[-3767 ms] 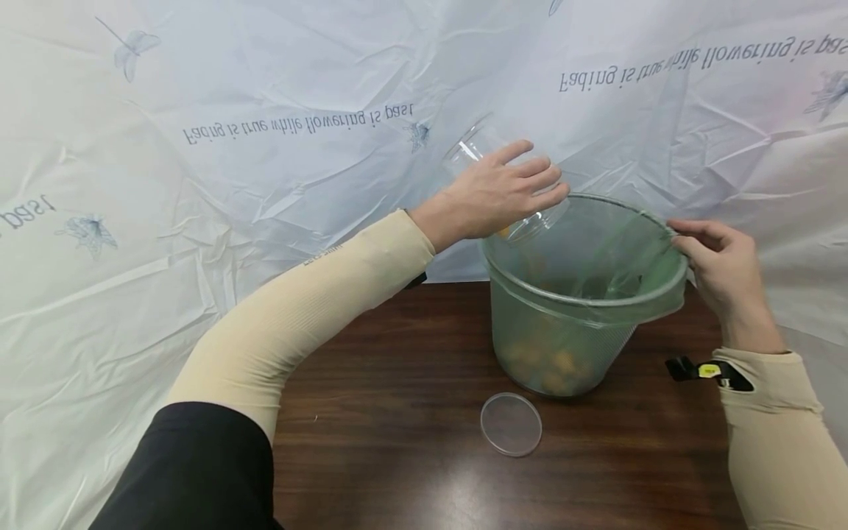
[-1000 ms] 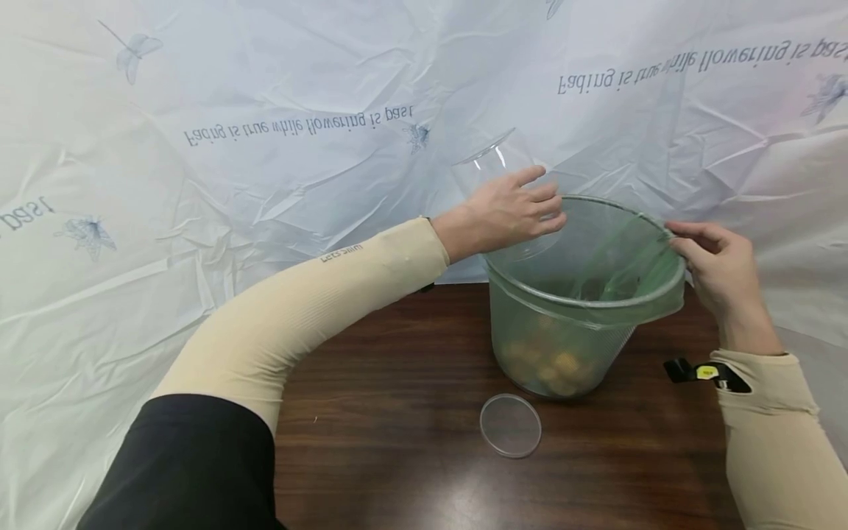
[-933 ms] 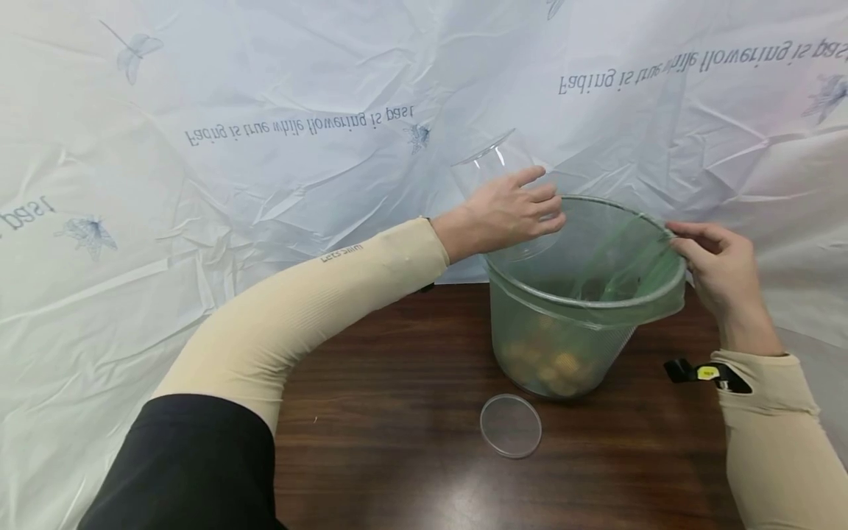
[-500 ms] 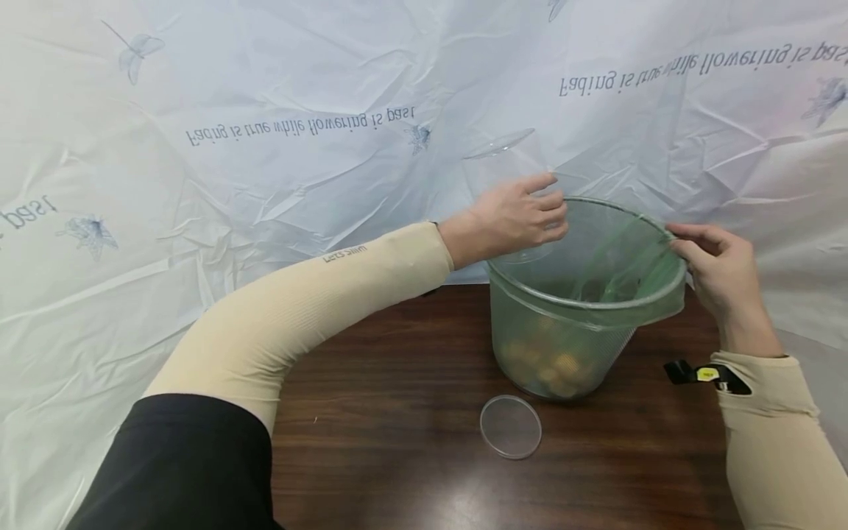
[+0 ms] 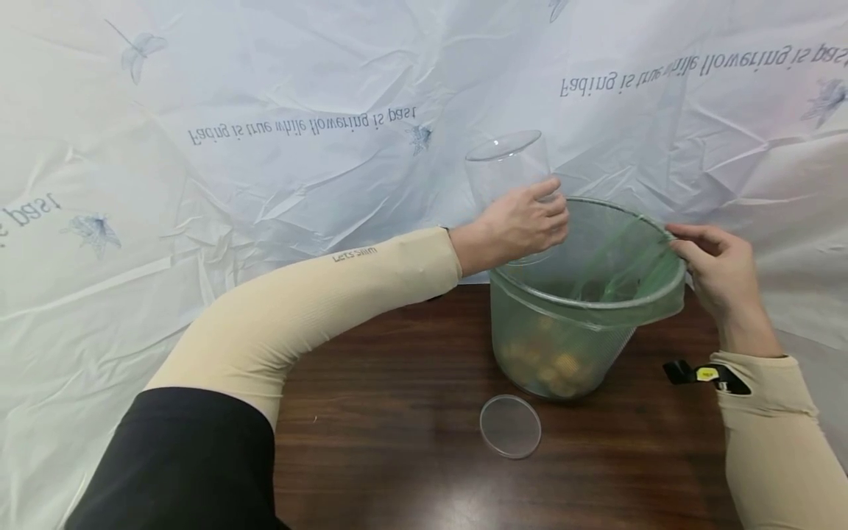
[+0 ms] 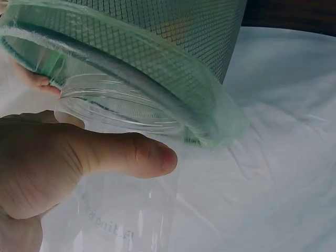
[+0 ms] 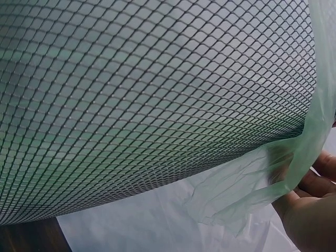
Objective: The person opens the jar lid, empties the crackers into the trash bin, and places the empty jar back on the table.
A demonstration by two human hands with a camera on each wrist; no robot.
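My left hand (image 5: 523, 221) grips a clear plastic jar (image 5: 506, 169) that stands upside down, its mouth inside the near-left rim of a mesh bin (image 5: 563, 331). The bin is lined with a thin green bag, and brownish-yellow pieces (image 5: 556, 364) lie at its bottom. In the left wrist view my thumb (image 6: 126, 155) presses the jar's wall (image 6: 121, 220) just below the bin's rim (image 6: 173, 47). My right hand (image 5: 718, 269) pinches the bag at the bin's right rim. The right wrist view shows the mesh wall (image 7: 147, 105), the loose bag edge (image 7: 247, 194) and my fingers (image 7: 310, 210) on it.
A round clear lid (image 5: 511, 425) lies flat on the dark wooden table (image 5: 397, 412) just in front of the bin. A crumpled white printed sheet (image 5: 232, 147) hangs behind and to the left of the table.
The jar has swung from a slant to standing straight upside down over the bin, and my left hand has sunk a little with it. The right hand and the bin have stayed put.
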